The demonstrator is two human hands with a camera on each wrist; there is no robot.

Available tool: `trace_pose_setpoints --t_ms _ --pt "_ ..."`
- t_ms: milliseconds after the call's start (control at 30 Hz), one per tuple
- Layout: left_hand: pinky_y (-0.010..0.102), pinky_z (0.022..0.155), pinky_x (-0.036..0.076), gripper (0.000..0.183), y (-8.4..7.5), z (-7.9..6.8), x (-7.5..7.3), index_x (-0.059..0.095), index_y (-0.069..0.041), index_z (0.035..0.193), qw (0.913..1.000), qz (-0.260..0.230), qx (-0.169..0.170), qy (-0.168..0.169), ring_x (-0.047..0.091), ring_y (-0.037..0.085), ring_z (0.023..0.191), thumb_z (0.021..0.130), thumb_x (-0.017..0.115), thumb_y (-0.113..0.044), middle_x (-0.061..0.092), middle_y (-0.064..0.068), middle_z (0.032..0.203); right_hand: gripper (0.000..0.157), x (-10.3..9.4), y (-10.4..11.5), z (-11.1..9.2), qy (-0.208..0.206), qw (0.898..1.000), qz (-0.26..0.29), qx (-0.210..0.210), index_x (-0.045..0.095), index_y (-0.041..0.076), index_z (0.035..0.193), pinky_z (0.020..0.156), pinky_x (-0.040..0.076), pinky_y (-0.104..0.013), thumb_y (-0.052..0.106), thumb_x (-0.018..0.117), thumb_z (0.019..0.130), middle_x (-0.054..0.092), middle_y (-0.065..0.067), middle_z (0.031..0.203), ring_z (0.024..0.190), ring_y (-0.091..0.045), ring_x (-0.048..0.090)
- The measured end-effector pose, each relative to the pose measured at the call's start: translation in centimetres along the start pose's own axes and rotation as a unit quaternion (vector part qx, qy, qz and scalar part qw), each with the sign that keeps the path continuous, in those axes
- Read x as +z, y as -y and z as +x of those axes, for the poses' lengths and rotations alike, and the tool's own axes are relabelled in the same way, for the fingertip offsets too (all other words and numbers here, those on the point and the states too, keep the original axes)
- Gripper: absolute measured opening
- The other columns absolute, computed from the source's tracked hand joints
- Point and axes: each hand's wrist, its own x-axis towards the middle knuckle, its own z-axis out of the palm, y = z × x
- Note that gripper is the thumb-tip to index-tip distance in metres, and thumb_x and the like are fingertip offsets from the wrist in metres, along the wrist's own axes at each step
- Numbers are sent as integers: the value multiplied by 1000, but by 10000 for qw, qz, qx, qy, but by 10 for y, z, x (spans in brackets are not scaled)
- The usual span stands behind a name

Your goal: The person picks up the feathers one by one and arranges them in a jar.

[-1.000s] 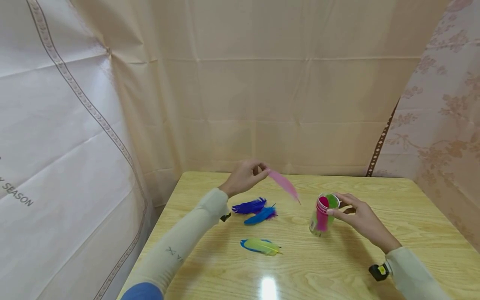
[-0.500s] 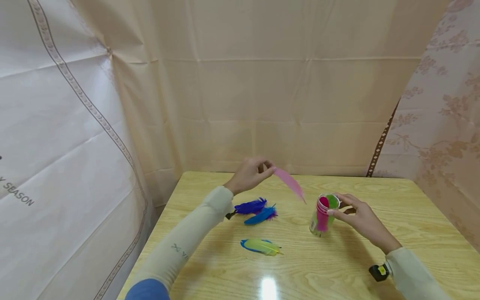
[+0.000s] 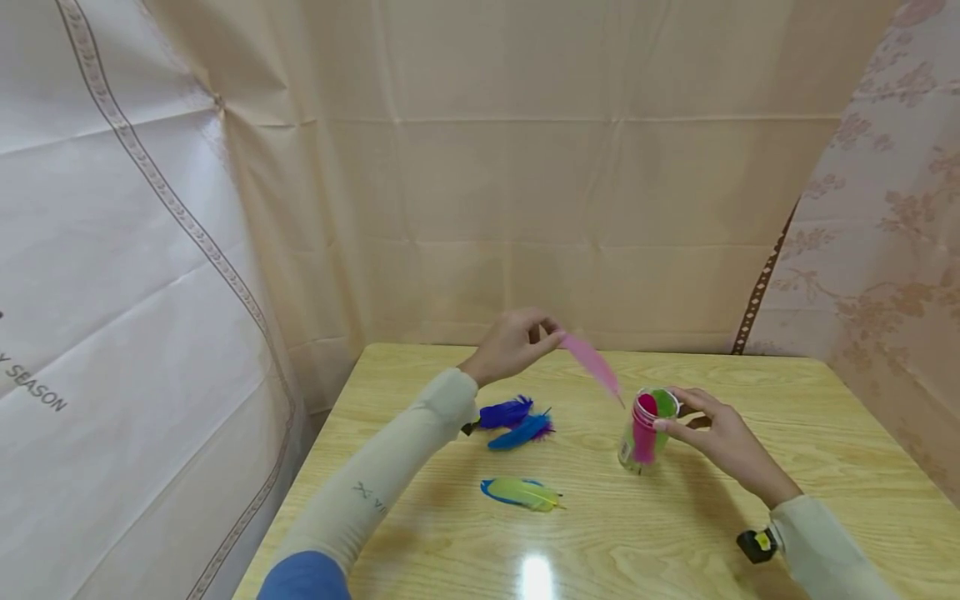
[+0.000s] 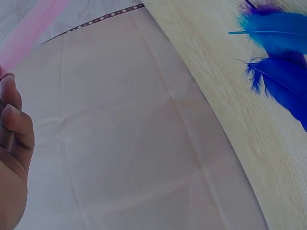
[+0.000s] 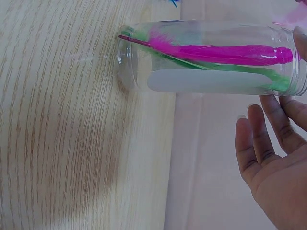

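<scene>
A light pink feather is pinched at one end by my left hand, its quill tip slanting down just left of the jar's mouth. My right hand grips the clear jar near its rim with thumb and fingers. Inside the jar stand a magenta feather and a green feather; a pale blank label shows on its side. In the left wrist view the pink feather rises from the fingertips.
Dark blue feathers and a bright blue feather with purple fluff lie left of the jar. Closer in, a yellow-green feather overlaps a blue one. Beige cloth hangs behind the wooden table.
My left hand has moved steadily to the right, bringing the pink feather closer to the jar. The right hand and jar have stayed in place.
</scene>
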Motion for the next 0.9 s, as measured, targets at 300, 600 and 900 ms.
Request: trace_pose_setpoints --t_ms 300,600,900 --pt "24 54 44 16 -5 8 5 74 -9 106 9999 -53 139 -36 50 8 61 103 67 -23 66 -3 86 67 0 0 0 14 10000 19 52 47 5 153 82 53 -25 39 69 100 60 -10 131 108 -21 57" --pt "23 54 44 16 -10 15 14 74 -8 107 9998 -81 193 13 51 8 61 103 66 -22 68 -2 91 67 1 -1 1 56 9999 10 87 46 6 154 83 54 -26 41 68 100 59 -8 130 107 -21 58" --pt "22 55 44 16 -14 20 21 74 -9 107 9997 -104 223 76 51 8 62 103 66 -22 68 -2 92 65 0 0 -1 74 10000 46 49 46 7 154 83 54 -26 37 69 101 58 -10 136 109 -20 57"
